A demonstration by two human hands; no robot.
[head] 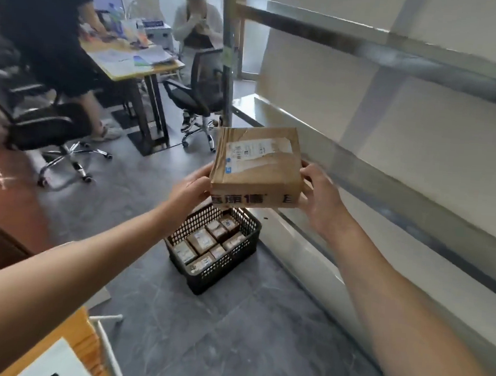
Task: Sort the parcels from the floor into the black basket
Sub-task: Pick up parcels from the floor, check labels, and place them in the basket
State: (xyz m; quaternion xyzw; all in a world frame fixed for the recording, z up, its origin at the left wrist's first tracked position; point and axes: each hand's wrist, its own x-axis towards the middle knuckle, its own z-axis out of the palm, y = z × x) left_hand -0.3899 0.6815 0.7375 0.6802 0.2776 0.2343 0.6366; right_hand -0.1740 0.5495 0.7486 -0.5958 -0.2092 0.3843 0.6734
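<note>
i hold the box (257,166) above the basket (233,273), my left hand (191,190) and right hand (319,198) closed on its two sides, keeping it level over the parcels (203,241) inside.

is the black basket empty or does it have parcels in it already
Not empty: the black basket holds several small parcels packed side by side across its floor, all below the rim.

Top of cardboard parcel (257,170): white shipping label (251,149) with barcode, print too small to read. Near side: large dark block characters, blurred, undeciphered. Small parcels (203,241) in black basket (221,271): labels illegible.
</note>
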